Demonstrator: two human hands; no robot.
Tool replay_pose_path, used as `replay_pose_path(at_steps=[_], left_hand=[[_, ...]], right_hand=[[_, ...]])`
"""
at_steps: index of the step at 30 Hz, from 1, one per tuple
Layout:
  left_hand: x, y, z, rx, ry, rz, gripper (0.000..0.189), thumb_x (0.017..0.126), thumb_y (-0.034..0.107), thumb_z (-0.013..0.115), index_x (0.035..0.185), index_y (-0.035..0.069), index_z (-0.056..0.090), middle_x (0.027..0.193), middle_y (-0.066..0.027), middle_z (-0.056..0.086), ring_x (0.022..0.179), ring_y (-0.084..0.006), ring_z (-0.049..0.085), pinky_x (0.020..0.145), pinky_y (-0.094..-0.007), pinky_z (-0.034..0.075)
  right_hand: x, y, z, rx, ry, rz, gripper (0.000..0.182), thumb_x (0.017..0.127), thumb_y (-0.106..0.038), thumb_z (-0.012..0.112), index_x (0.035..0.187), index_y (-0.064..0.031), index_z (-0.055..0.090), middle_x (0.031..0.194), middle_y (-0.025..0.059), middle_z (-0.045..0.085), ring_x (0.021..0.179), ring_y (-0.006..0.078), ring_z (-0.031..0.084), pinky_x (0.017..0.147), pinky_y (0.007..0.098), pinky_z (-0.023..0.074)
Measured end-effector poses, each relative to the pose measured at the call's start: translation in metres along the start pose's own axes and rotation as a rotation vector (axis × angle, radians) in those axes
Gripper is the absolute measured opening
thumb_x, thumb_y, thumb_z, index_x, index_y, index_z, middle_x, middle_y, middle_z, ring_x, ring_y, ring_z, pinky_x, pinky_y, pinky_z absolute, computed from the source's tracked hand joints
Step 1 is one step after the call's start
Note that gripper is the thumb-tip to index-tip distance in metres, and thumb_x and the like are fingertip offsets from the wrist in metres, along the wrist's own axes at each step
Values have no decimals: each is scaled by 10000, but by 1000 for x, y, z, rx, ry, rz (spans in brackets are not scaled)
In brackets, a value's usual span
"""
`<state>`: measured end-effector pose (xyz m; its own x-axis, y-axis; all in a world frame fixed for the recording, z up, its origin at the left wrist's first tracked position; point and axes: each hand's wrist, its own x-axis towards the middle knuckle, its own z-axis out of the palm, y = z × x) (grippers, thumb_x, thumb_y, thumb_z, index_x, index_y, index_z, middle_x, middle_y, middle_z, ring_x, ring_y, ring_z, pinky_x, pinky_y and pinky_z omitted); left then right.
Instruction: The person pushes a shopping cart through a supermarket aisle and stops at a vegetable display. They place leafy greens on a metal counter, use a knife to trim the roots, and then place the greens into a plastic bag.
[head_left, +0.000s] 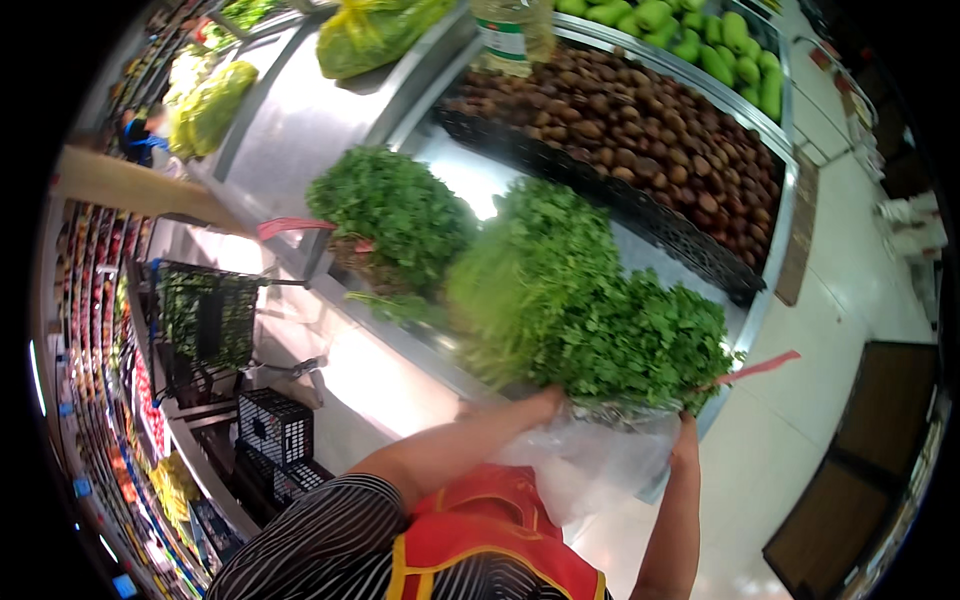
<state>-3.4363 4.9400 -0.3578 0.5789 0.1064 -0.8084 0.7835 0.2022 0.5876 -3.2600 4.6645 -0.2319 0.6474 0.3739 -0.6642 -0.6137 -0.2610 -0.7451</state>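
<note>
A clear plastic bag (600, 457) spans the gap between my hands at the counter's front edge. My left hand (549, 405) grips its left side, with the fingers partly hidden by leaves. At its right side, my right hand (684, 435) pinches the rim. The bag's upper edge touches a leafy green bunch (637, 337) that looks like cilantro, with a red strip (765, 366) sticking out to the right. Paler, feathery greens (510, 277) lie left of it, partly blurred. Farther left, another leafy bunch (397, 202) has its stems and roots toward me.
Behind the greens, a black plastic crate (600, 184) holds brown chestnut-like nuts (637, 120), with an oil bottle (506, 37) at its left end. Green gourds (720, 49) fill the back right. A shopping cart (206, 315) and black crates (274, 427) stand at left.
</note>
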Motion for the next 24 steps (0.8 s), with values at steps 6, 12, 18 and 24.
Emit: replay_pose_path(at_steps=[6, 12, 18, 24], left_hand=[[-58, 55, 1, 150, -37, 117, 261, 906, 311, 419, 852, 79, 526, 666, -96, 483, 550, -237, 468, 503, -394, 377], [-127, 113, 29, 188, -222, 402, 217, 876, 257, 466, 936, 64, 546, 771, -117, 526, 648, -257, 515, 597, -404, 413], [-190, 174, 44, 574, -107, 908, 238, 846, 203, 513, 1020, 49, 567, 875, -138, 568, 746, -277, 561, 691, -415, 448], [-193, 196, 60, 268, 126, 730, 298, 820, 152, 552, 1094, 39, 579, 973, -151, 598, 839, -288, 594, 777, -418, 471]], right_hand=[[-18, -40, 19, 69, 39, 82, 345, 858, -187, 544, 1100, 59, 551, 994, 107, 619, 840, 184, 591, 761, 306, 473], [-25, -37, 8, 95, 78, 69, 333, 864, -173, 530, 1108, 53, 544, 991, 110, 618, 839, 187, 596, 749, 305, 479], [-14, -41, 4, 173, 57, 15, 321, 871, -160, 517, 1116, 47, 537, 988, 113, 617, 837, 190, 601, 737, 304, 486], [6, -53, 12, 333, 7, 14, 311, 877, -147, 504, 1124, 40, 531, 985, 115, 616, 836, 193, 605, 726, 302, 492]])
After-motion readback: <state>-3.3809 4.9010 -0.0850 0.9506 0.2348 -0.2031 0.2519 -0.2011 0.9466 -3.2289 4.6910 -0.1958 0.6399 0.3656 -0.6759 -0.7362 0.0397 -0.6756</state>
